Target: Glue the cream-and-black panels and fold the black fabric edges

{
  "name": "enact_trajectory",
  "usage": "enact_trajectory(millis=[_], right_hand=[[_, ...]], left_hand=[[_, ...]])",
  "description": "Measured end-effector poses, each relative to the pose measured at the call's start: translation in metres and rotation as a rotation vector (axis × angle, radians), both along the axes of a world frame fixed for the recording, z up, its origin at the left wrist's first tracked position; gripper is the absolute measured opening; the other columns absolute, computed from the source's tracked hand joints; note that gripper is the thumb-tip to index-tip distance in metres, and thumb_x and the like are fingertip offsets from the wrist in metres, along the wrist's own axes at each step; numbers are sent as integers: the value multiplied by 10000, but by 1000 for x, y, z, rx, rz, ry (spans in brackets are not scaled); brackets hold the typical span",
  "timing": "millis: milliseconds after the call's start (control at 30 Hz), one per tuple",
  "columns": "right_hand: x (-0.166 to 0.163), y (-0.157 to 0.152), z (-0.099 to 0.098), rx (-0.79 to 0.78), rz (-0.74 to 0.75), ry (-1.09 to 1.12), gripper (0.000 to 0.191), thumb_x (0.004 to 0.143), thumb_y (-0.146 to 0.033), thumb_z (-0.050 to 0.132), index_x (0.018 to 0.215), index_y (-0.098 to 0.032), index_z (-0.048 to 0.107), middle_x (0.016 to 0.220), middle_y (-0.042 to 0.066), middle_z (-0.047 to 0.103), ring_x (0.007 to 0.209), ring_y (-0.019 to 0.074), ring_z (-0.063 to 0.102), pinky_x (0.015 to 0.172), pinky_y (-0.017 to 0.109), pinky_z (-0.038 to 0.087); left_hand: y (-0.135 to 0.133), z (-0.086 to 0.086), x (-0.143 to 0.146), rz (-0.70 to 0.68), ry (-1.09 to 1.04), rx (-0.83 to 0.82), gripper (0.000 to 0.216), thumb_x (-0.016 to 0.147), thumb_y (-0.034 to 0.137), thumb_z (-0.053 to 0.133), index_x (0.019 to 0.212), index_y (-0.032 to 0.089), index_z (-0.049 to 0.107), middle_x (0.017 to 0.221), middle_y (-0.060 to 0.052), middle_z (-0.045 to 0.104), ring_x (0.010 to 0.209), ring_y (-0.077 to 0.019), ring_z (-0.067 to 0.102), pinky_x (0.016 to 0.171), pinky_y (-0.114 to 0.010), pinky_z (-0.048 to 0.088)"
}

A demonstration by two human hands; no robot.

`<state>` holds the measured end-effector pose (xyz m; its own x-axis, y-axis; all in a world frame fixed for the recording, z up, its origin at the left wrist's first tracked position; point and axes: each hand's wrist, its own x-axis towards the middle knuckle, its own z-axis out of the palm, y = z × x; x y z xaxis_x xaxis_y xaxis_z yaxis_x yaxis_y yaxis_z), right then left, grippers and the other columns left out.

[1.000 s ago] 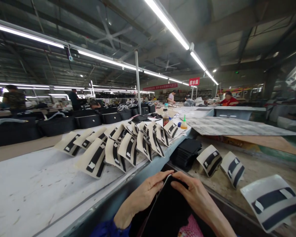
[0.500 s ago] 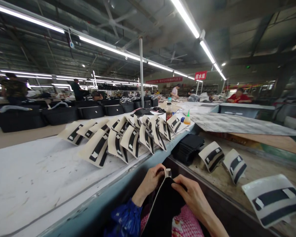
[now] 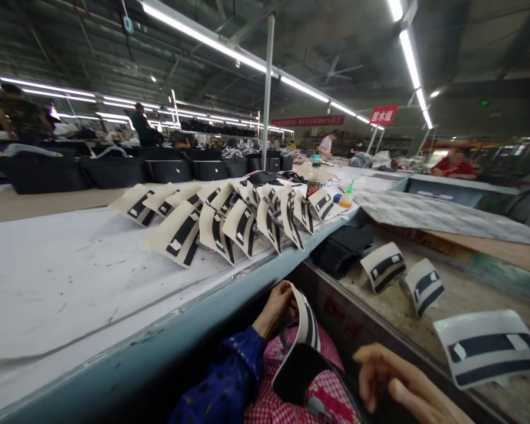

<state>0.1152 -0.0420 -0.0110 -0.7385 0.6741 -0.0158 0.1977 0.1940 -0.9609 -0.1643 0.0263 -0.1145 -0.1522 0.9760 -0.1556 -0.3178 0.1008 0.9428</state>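
My left hand (image 3: pixel 277 307) pinches the upper edge of a curved cream panel (image 3: pixel 304 321) above my lap. Two dark strips run along the panel's cream face; its lower end bends over and shows black. To the right, away from the panel, is my right hand (image 3: pixel 391 372), its fingers apart and slightly blurred, with nothing visible in them. Similar cream panels with dark strips, such as this single panel (image 3: pixel 490 347), lie on the lower surface at right. A stack of black pieces (image 3: pixel 342 250) sits beside them.
Several more striped panels (image 3: pixel 176 235) stand in rows on the white-covered table (image 3: pixel 70 282). Behind them are a bottle with a blue cap (image 3: pixel 314 176) and a green-tipped glue bottle (image 3: pixel 347 197). Black bags (image 3: pixel 168 171) line the left back. People work farther off.
My right hand has let go of the panel and moved right. The panel has turned, showing its striped cream face. The view has shifted too.
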Motion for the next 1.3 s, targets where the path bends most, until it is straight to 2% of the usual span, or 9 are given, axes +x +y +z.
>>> enact_trajectory(millis=[100, 233, 333, 567, 667, 767, 933, 1100, 1300], right_hand=[[-17, 13, 4, 182, -63, -111, 540, 974, -603, 311, 1190, -254, 662, 968, 112, 715, 842, 282, 683, 810, 428, 528], [-48, 19, 10, 423, -83, -320, 303, 808, -402, 722, 1098, -314, 706, 1091, 48, 706, 1018, 290, 630, 926, 400, 458], [-65, 20, 4, 526, -81, -406, 128, 796, -281, 698, 918, -295, 734, 927, 16, 700, 892, 259, 629, 830, 361, 451], [-61, 30, -33, 562, -142, -455, 204, 906, -230, 495, 802, -262, 667, 822, -6, 682, 779, 199, 639, 738, 304, 439], [-55, 31, -45, 542, -195, -473, 192, 906, -229, 484, 800, -258, 641, 803, -17, 681, 759, 191, 641, 694, 289, 427], [-52, 29, -50, 533, -232, -491, 187, 914, -236, 479, 798, -252, 624, 788, -20, 686, 748, 188, 648, 675, 280, 421], [-50, 23, -52, 546, -302, -501, 95, 873, -227, 555, 844, -254, 641, 823, -21, 729, 771, 197, 683, 681, 280, 450], [-40, 16, -33, 605, -415, -475, 257, 828, -213, 630, 1081, -260, 644, 846, -3, 733, 760, 215, 700, 665, 292, 488], [-31, 5, 41, 826, -355, -310, 165, 970, -257, 510, 954, -265, 674, 944, 26, 663, 867, 215, 623, 775, 347, 461]], left_hand=[[5, 0, 6, -27, 3, -25, 218, 970, 319, 585, 1090, 140, 619, 878, -12, 666, 609, -104, 626, 522, -236, 537], [13, -2, 13, -64, 6, -54, 234, 969, 323, 586, 1115, 143, 615, 917, -24, 672, 652, -120, 643, 563, -261, 556], [9, -1, 18, -100, -9, -64, 253, 968, 330, 584, 1141, 147, 609, 955, -36, 676, 692, -135, 656, 602, -287, 568], [-60, 18, 5, -432, -24, 12, 430, 979, 503, 493, 1175, 151, 643, 1100, -88, 717, 982, -233, 698, 907, -467, 537], [-77, 22, 1, -548, 84, 57, 352, 946, 424, 598, 1154, 150, 673, 1125, -82, 728, 1063, -252, 680, 1013, -513, 464], [-73, 18, 11, -496, 240, 61, 310, 891, 277, 697, 1173, 152, 659, 1210, -82, 695, 1161, -271, 629, 1052, -541, 422], [-65, 19, 33, -274, 519, 3, 174, 940, 298, 625, 993, 150, 701, 1109, -63, 717, 1107, -253, 641, 1037, -519, 426], [-77, 74, 22, -222, 635, 130, 227, 950, 278, 572, 973, 168, 768, 990, -53, 791, 1034, -259, 696, 1011, -428, 452], [-112, 161, 3, -104, 722, 213, 345, 952, 372, 530, 1140, 190, 755, 1151, -50, 772, 1123, -261, 668, 1043, -336, 445]])
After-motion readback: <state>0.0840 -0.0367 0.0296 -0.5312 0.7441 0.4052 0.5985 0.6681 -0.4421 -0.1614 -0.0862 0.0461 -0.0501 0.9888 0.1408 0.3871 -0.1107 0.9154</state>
